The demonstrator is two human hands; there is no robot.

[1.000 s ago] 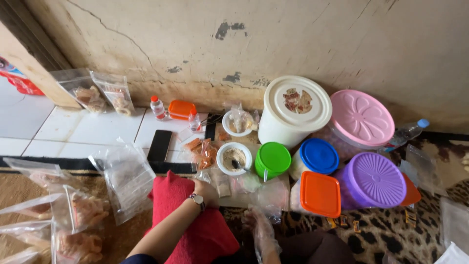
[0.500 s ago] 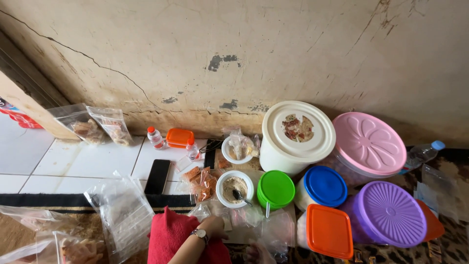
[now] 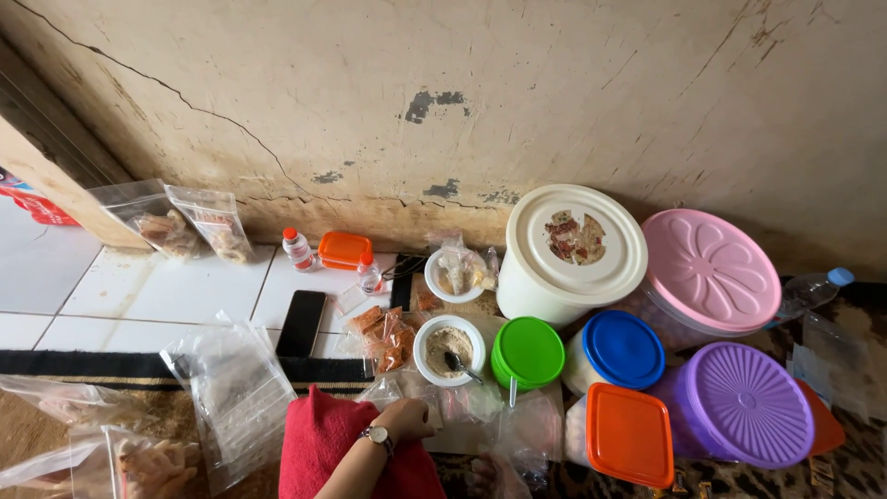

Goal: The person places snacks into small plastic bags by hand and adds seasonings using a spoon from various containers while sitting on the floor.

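Small clear packets (image 3: 462, 405) are lying on the floor just ahead of both hands, below the white bowl (image 3: 449, 349). I am resting my left hand (image 3: 407, 418) curled on them; the gloved right hand (image 3: 494, 473) is nearer me, its grip unclear.

The right hand (image 3: 494, 476) is cut off by the bottom edge, blurred under a clear glove. Its grip cannot be told. At the left edge, the snack bags (image 3: 83, 444) run out of view.
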